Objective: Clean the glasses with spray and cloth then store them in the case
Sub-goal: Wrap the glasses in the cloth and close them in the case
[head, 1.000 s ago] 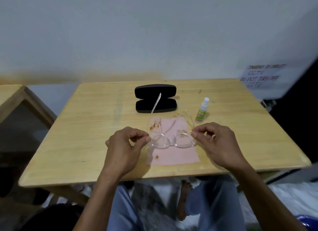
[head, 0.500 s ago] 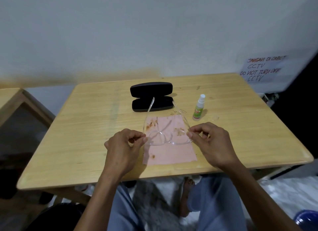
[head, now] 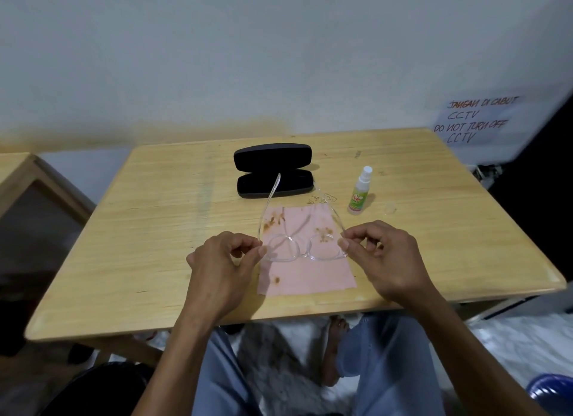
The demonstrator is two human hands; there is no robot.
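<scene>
The clear-framed glasses (head: pixel 305 248) are sitting at the centre of the frame, held up over the pink cloth (head: pixel 307 273), temples unfolded and pointing toward the top of the frame. The left hand (head: pixel 221 269) is pinching the frame's left corner between thumb and forefinger; the right hand (head: pixel 383 260) is pinching the right corner the same way, so each grip is closing on the glasses and on nothing else.

The spraying seems not yet begun, judging by the spray bottle (head: pixel 359 190) standing upright and untouched just right of the cloth's upper edge. To do this step well, one hand should be keeping the frame by its corner or bridge, fingers off the lenses, while the other is freeing itself for the bottle. Holding the lenses tilted over the cloth would be letting drips fall there rather than on the tabletop (head: pixel 139 229).

The cloth is showing brownish marks; whether pattern or dirt I cannot tell, so a plain patch looks the safer one for wiping.

The black case (head: pixel 273 170) is lying open above the cloth, ready for later.
</scene>
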